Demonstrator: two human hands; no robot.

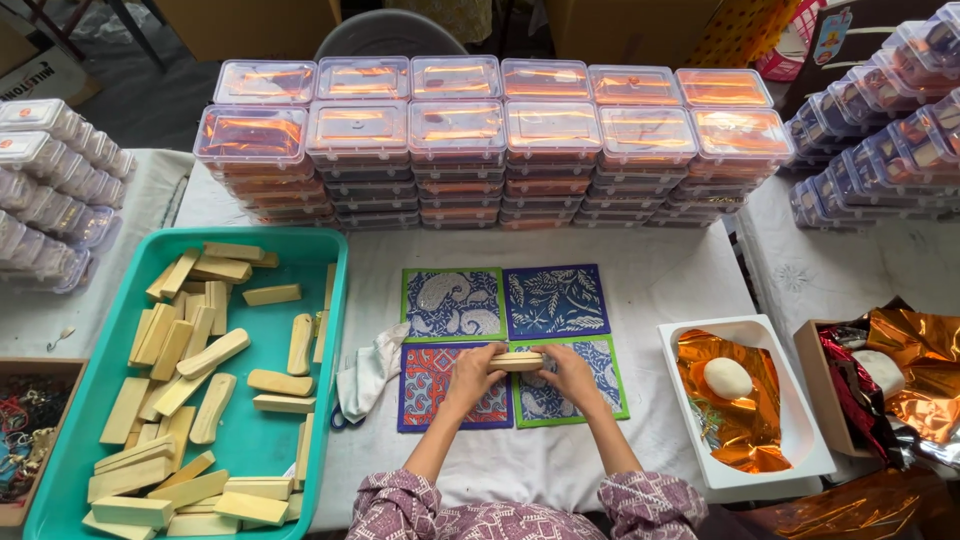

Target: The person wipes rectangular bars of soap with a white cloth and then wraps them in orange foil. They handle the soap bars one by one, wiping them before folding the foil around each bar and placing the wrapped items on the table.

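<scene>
- At the far left, stacked clear lidded boxes (pixel 55 190) rest on a cloth-covered side table, with a cardboard box of small dark oddments (pixel 25 430) below them.
- A teal tray (pixel 335 300) holds a loose heap of pale wooden blocks (pixel 185 370), some squared and some rounded; many lie there untouched, so plenty of that stock looks unworked.
- A white rag (pixel 370 370) lies just beside the tray, touching the patterned mats.
- Four printed mats (pixel 555 300) in blue, red and green form a square on the white table (pixel 660 270).
- The left hand (pixel 472 372) and the right hand (pixel 572 372) grip one pale wooden block (pixel 517 361) by its two ends, fingers curled around it, just above the lower mats.
- Behind the mats, two rows of filled clear boxes with orange contents (pixel 480 130) stand stacked high, which suggests a good share is already packed.
- To the right, a white tub (pixel 800 440) lined with orange foil holds a white oval lump (pixel 728 378).
- Beyond it, an open box of crumpled foil (pixel 910 360), with more clear boxes (pixel 880 140) behind it.
</scene>
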